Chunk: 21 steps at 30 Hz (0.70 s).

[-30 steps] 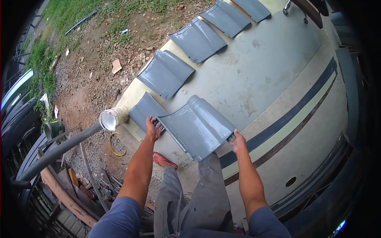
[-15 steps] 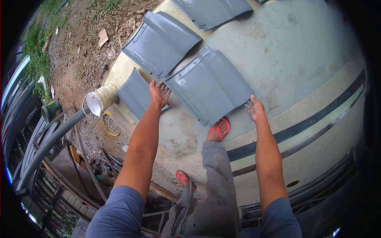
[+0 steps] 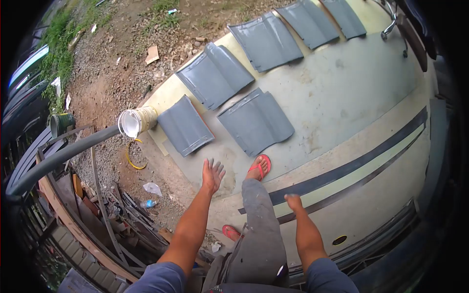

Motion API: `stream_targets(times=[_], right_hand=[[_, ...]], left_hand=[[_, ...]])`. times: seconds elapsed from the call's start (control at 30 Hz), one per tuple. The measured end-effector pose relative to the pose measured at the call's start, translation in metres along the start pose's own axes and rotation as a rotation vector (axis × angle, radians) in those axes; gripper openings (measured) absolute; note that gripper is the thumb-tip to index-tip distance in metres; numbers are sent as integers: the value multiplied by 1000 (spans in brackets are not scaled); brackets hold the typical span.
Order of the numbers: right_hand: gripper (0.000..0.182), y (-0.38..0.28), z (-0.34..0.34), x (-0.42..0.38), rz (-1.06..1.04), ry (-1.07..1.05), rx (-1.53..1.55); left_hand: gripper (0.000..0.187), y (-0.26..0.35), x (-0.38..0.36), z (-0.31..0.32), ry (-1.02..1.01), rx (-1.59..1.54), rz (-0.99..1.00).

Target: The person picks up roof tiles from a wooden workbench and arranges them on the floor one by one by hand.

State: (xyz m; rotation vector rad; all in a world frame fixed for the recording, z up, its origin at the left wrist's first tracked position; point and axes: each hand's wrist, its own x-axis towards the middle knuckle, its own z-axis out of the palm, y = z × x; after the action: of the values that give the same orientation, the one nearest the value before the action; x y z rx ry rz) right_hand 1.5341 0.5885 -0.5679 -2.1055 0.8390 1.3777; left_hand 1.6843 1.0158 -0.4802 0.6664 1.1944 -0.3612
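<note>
Grey roof tile (image 3: pixel 255 122) lies flat on the concrete slab (image 3: pixel 342 97), just beside a second tile (image 3: pixel 184 125) and below the row of others. Left hand (image 3: pixel 213 175) hangs above the slab with fingers spread, holding nothing; right hand (image 3: pixel 293 201) is loosely curled and empty. Judging by the glossy coat, stepping clear without brushing the tile's surface matters most.

My right hand (image 3: pixel 293 201) is curled, so I can't see its fingers. My trouser leg covers most of the rear sandal (image 3: pixel 230 232). The farthest roof tile (image 3: pixel 345 17) at the slab's far edge is cropped by the top edge. The bucket (image 3: pixel 138 122) contents are unreadable.
</note>
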Motion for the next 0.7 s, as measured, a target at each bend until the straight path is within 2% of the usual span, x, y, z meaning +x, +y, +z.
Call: stream_targets(times=[0.03,0.07,0.1,0.13,0.2,0.23,0.27,0.3,0.37,0.4,0.47,0.5,0.53,0.57,0.63,0.67,0.7], right_hand=[[42,37,1,-26,-207,-156,-380],[40,29,-22,-87,-129,-154,-361],[39,59,-16,-123,-379,46,-248],[37,87,-18,-140,-61,-146,-312],[39,114,-32,-187,-68,-332,-478],[38,115,-38,-201,-92,-328,-486],[36,114,-45,-218,-116,-323,-494],[36,105,-58,-247,-149,-288,-502],[26,99,-70,-295,-149,-99,-599],[26,94,-68,-315,-187,-70,-613],[23,104,-56,-350,-213,300,-286],[24,105,-49,-370,-234,362,-235],[21,114,-36,-379,-254,415,-199],[17,101,-19,-442,-412,515,-264],[10,108,4,-458,-384,464,-382],[13,113,16,-483,-561,490,-385],[14,111,28,-495,-648,467,-417]], left_hand=[[91,-6,-36,-15,1,-19,-26],[90,-13,-69,-32,-6,-9,-42],[89,-18,-103,-52,-13,1,-55],[90,-24,-135,-75,-4,24,-73],[85,-20,-194,-98,24,30,-57],[80,-18,-215,-105,57,15,-38],[66,-29,-227,-137,104,78,-24],[52,-36,-247,-176,143,130,11],[28,-37,-302,-225,358,219,92],[28,-38,-328,-253,348,188,130],[23,-51,-385,-317,525,319,236],[23,-56,-411,-345,548,240,272],[23,-63,-443,-380,613,351,267],[23,-104,-511,-456,747,328,273],[30,-158,-552,-538,966,443,321],[30,-185,-582,-568,1029,321,310],[33,-207,-608,-594,1095,249,291]])
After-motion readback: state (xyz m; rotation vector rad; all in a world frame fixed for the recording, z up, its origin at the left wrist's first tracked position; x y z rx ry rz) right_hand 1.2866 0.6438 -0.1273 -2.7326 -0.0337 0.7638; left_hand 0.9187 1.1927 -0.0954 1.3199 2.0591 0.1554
